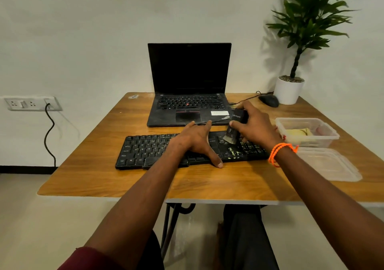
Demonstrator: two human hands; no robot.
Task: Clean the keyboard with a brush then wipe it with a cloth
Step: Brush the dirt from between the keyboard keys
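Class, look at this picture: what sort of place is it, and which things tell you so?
Probably a small desk workspace in an office or home: an open laptop, a separate keyboard and a mouse on a wooden table.

keyboard [145, 151] middle: under left hand [195, 140] | brush [234, 128] handle: inside right hand [255, 128]

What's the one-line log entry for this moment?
phase: brushing | right hand: grips brush, bristles on keyboard right half | left hand: flat, steadying keyboard | cloth: unused, in container
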